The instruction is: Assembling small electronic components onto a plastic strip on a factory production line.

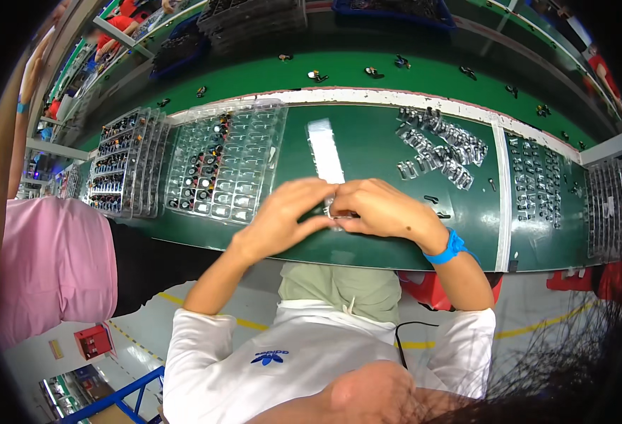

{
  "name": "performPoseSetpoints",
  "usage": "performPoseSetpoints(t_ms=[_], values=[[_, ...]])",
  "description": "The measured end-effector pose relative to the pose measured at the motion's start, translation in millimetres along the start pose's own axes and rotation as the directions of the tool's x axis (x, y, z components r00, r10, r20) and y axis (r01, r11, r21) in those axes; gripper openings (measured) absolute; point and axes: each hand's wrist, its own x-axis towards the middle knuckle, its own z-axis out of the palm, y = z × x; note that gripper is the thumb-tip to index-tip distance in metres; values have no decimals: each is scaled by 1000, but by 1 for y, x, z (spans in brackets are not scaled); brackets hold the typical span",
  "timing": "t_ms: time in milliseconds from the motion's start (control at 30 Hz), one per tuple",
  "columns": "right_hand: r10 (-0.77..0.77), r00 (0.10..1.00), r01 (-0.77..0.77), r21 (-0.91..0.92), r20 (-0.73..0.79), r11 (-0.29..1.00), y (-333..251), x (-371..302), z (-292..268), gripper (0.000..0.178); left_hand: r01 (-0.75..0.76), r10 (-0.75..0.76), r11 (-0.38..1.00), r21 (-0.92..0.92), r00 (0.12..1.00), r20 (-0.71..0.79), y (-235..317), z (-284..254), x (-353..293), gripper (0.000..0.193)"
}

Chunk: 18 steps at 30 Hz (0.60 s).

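Note:
My left hand [288,214] and my right hand [385,210] meet over the green workbench [304,251], thumbs and fingers pinched together. Between the fingertips is a small shiny part [330,208], mostly covered, so its kind cannot be made out. A blue band circles my right wrist. Just beyond my fingers lies a long white strip [323,150] with a clear edge. To the left is a clear plastic tray [251,152] with pockets, several filled with small black, red and white parts. Several small dark pieces [431,199] lie right of my right hand.
Clusters of shiny black parts [442,145] lie at the back right, and more stand in rows [537,180] past a white divider [502,205]. Stacked trays stand left [124,166] and right [608,212]. Beyond a pale ledge, a green belt [254,76] carries small parts. A person in pink [56,261] is at left.

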Motion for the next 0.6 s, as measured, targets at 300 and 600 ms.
performPoseSetpoints(t_ms=[300,600], values=[[-134,990,112,-371,-32,922,-16,-11,30,14,-54,58,996,70,997,-59,-9,24,-24,66],[174,979,-144,244,-106,959,-37,-3,-9,9,121,-89,956,-266,988,129,-4,-3,-11,64]])
